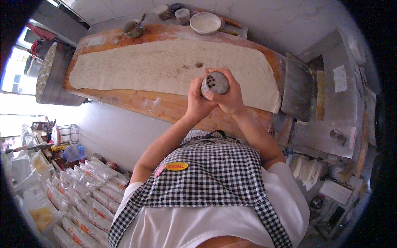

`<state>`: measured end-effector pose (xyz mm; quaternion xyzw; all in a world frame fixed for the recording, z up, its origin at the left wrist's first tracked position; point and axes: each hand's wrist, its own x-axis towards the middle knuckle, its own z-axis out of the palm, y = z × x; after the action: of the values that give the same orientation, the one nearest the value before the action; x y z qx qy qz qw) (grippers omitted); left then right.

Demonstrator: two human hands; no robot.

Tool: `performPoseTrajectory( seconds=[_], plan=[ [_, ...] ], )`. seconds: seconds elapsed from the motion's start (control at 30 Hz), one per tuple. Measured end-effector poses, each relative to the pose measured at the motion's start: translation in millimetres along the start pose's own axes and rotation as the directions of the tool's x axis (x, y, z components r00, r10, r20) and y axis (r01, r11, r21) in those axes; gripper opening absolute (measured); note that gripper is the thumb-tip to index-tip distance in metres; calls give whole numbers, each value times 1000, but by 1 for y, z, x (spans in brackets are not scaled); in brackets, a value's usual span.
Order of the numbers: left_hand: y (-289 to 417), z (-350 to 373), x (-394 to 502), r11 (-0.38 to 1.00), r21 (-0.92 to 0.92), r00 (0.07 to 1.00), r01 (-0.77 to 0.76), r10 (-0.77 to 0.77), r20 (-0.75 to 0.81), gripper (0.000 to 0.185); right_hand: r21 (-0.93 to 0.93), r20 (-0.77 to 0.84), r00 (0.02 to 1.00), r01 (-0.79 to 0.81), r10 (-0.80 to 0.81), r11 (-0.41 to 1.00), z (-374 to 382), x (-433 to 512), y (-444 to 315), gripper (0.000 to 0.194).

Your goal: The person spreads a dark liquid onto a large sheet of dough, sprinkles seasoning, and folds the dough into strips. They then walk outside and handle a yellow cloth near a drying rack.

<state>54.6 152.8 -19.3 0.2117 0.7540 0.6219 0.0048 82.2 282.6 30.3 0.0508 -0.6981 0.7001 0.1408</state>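
Note:
Both my left hand [198, 100] and my right hand [231, 96] are closed around a shaker jar [218, 83], whose round grey lid has a cluster of holes on one side. The jar is held above the near edge of a long rolled-out sheet of dough [133, 66]. Dark specks of seasoning are scattered over the dough, and a small dark clump [198, 64] lies on it just beyond the jar. The dough covers much of a wooden work table [136, 100]. My fingers hide the jar's sides.
Behind the dough stand a mug [132, 29] with a utensil, a white bowl [205, 23] of pale contents and lidded jars [182, 15]. A metal machine [328, 108] adjoins the table's right end. Stacked plastic sacks [86, 201] lie at lower left, and a round drum-like container [57, 77] stands at left.

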Motion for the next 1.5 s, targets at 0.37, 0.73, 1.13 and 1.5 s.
performPoseTrajectory(
  seconds=[0.37, 0.73, 1.13, 1.5],
  plan=[
    [-4, 14, 6, 813, -517, 961, 267, -265, 79, 64, 191, -21, 996, -80, 85, 978, -24, -15, 45, 70],
    [-5, 12, 3, 939, -201, 916, 280, -199, 347, 84, 706, -126, 845, -292, 520, 645, -101, -8, 27, 49],
    [-56, -122, -65, 752, -275, 772, 599, -634, -53, 39, -338, -590, 795, -404, 143, 850, -222, -18, -84, 32],
    [-68, -140, -105, 706, -286, 712, 649, -695, -101, 40, -665, -536, 813, -242, -225, 707, -205, 28, -69, 42]
  ],
)
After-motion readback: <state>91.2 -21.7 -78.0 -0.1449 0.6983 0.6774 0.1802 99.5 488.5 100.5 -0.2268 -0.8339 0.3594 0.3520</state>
